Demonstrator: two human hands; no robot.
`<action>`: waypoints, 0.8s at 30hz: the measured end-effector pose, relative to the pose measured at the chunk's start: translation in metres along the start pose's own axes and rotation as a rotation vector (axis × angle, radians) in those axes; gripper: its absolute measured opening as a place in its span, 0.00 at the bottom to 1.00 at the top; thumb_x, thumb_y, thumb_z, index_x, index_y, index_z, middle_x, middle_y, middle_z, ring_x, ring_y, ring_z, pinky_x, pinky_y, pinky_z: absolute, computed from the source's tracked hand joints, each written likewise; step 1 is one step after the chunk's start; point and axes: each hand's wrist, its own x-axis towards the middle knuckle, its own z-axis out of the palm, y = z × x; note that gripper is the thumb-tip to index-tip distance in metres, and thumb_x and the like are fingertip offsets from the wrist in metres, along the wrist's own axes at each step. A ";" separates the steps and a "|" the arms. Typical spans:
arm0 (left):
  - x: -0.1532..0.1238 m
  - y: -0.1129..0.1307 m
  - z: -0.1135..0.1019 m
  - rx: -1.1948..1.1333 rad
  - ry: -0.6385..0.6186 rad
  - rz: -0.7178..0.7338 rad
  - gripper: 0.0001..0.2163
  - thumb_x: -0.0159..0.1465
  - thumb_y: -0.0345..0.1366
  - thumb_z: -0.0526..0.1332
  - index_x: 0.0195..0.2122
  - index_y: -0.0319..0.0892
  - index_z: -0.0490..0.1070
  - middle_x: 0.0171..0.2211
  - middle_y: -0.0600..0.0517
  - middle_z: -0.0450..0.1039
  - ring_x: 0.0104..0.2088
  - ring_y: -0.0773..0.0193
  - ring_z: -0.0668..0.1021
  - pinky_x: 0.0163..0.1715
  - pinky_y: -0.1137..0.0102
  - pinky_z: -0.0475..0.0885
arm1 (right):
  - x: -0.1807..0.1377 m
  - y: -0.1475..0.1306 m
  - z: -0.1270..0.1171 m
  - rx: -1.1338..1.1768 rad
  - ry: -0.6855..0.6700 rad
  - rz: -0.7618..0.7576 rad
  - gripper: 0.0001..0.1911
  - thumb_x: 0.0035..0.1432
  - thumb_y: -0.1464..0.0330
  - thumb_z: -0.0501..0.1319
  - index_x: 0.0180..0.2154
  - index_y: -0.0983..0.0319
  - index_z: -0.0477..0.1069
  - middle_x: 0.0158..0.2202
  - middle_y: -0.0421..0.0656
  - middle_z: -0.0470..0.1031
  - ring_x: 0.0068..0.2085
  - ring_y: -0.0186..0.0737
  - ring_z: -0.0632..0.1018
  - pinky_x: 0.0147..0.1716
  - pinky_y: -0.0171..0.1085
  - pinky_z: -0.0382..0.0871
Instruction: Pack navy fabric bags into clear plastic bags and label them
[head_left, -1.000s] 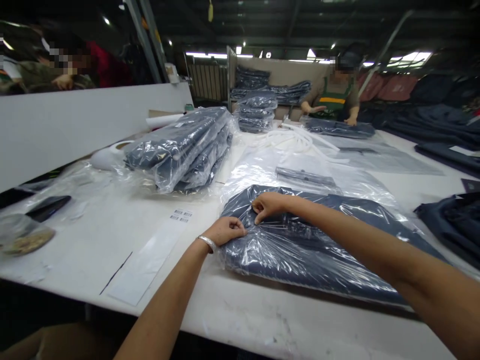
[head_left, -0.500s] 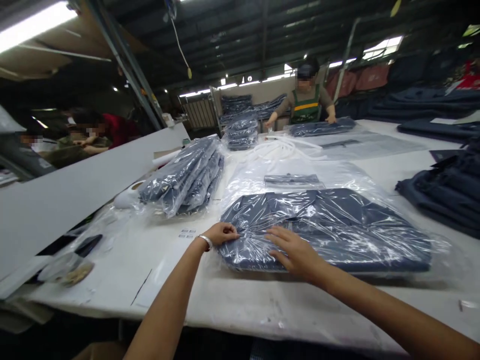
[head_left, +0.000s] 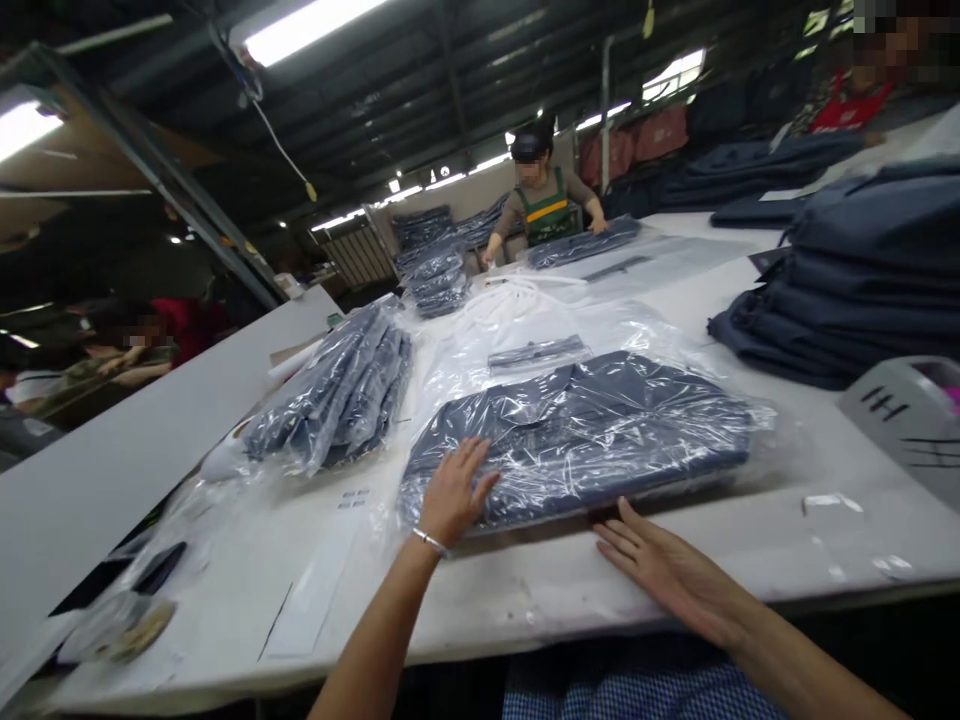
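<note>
A folded dark blue garment in a clear plastic bag [head_left: 600,430] lies flat on the white table [head_left: 525,600] before me. My left hand [head_left: 456,490] rests on the bag's near left part, fingers spread. Beside the bag's near edge is my right hand [head_left: 660,565], fingers stretched out and palm turned inward, its fingertips close to the edge; whether they touch it I cannot tell. Behind the garment lies a flat clear plastic bag [head_left: 540,352] with a grey strip across it. Neither hand grips anything.
Bagged garments [head_left: 330,385] are piled at the left. Unbagged dark garments [head_left: 862,280] are stacked at the right, near a grey bin [head_left: 907,420] with black marks. Across the table a co-worker [head_left: 547,205] handles another bagged garment. A white partition [head_left: 150,430] runs along the left.
My left hand has gone from pinching at the bag's left edge to lying spread on top. My right hand has left the bag's top for its near edge. The view has swung right.
</note>
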 end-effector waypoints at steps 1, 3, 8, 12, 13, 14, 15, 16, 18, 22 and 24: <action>-0.003 0.006 0.015 0.035 -0.037 0.046 0.25 0.69 0.49 0.50 0.65 0.49 0.58 0.66 0.47 0.59 0.65 0.54 0.63 0.63 0.55 0.59 | 0.005 0.001 0.007 0.032 0.029 -0.017 0.33 0.56 0.56 0.68 0.57 0.65 0.62 0.64 0.58 0.60 0.65 0.51 0.63 0.61 0.43 0.65; -0.004 0.006 0.036 0.094 -0.080 0.091 0.25 0.70 0.47 0.48 0.65 0.46 0.57 0.67 0.44 0.58 0.66 0.53 0.63 0.63 0.50 0.59 | 0.016 0.004 0.018 0.084 0.069 -0.049 0.31 0.56 0.57 0.68 0.56 0.62 0.62 0.63 0.55 0.63 0.65 0.47 0.64 0.61 0.42 0.64; 0.002 0.007 0.026 0.157 -0.059 0.111 0.23 0.71 0.45 0.47 0.64 0.46 0.59 0.65 0.43 0.62 0.64 0.54 0.66 0.60 0.51 0.65 | 0.041 0.005 0.026 0.138 0.082 -0.127 0.21 0.57 0.58 0.68 0.49 0.61 0.70 0.53 0.49 0.75 0.55 0.42 0.75 0.55 0.38 0.71; -0.008 0.061 0.016 0.217 0.123 0.214 0.28 0.67 0.44 0.55 0.67 0.45 0.52 0.67 0.43 0.57 0.68 0.50 0.58 0.66 0.47 0.54 | 0.056 0.001 0.024 0.171 0.132 -0.148 0.15 0.53 0.67 0.71 0.42 0.62 0.74 0.42 0.47 0.80 0.41 0.41 0.81 0.43 0.37 0.78; -0.012 0.075 0.020 0.223 0.138 0.261 0.31 0.65 0.42 0.58 0.68 0.45 0.51 0.67 0.43 0.57 0.68 0.50 0.57 0.66 0.47 0.53 | 0.058 0.000 0.025 0.177 0.157 -0.162 0.13 0.52 0.69 0.71 0.40 0.63 0.74 0.39 0.46 0.80 0.38 0.40 0.81 0.40 0.37 0.78; -0.014 0.087 0.025 0.225 0.134 0.298 0.33 0.64 0.40 0.60 0.68 0.45 0.49 0.67 0.44 0.57 0.68 0.50 0.57 0.66 0.47 0.53 | 0.058 0.000 0.027 0.182 0.184 -0.183 0.12 0.51 0.71 0.71 0.39 0.63 0.74 0.36 0.45 0.81 0.35 0.39 0.81 0.37 0.36 0.79; -0.016 0.097 0.031 0.226 0.123 0.312 0.35 0.62 0.36 0.62 0.68 0.46 0.49 0.67 0.44 0.57 0.68 0.49 0.58 0.66 0.46 0.54 | 0.057 0.000 0.030 0.185 0.210 -0.209 0.11 0.50 0.72 0.71 0.37 0.63 0.74 0.34 0.44 0.80 0.33 0.39 0.81 0.36 0.35 0.79; -0.018 0.103 0.036 0.227 0.122 0.306 0.36 0.60 0.31 0.61 0.68 0.46 0.49 0.67 0.44 0.57 0.67 0.49 0.59 0.65 0.46 0.56 | 0.052 0.000 0.033 0.188 0.234 -0.235 0.11 0.49 0.73 0.71 0.36 0.63 0.74 0.33 0.43 0.80 0.33 0.38 0.80 0.35 0.35 0.79; -0.020 0.109 0.040 0.222 0.149 0.274 0.36 0.58 0.22 0.57 0.68 0.46 0.52 0.67 0.45 0.58 0.66 0.51 0.61 0.64 0.49 0.60 | 0.033 0.004 0.037 0.188 0.257 -0.286 0.12 0.48 0.72 0.72 0.37 0.64 0.74 0.35 0.44 0.81 0.35 0.40 0.81 0.36 0.35 0.79; -0.034 0.112 0.020 0.158 0.190 0.263 0.38 0.52 0.16 0.51 0.66 0.44 0.57 0.65 0.48 0.63 0.65 0.57 0.65 0.62 0.60 0.66 | -0.023 0.020 0.023 0.024 -0.039 -0.396 0.22 0.50 0.67 0.72 0.48 0.62 0.75 0.51 0.47 0.77 0.51 0.46 0.77 0.53 0.41 0.73; -0.045 0.118 0.008 0.120 0.170 0.261 0.40 0.49 0.16 0.49 0.65 0.44 0.60 0.64 0.50 0.64 0.64 0.58 0.66 0.62 0.60 0.66 | -0.041 0.026 0.009 -0.085 -0.205 -0.353 0.27 0.48 0.70 0.72 0.51 0.61 0.74 0.55 0.47 0.74 0.57 0.49 0.73 0.60 0.46 0.65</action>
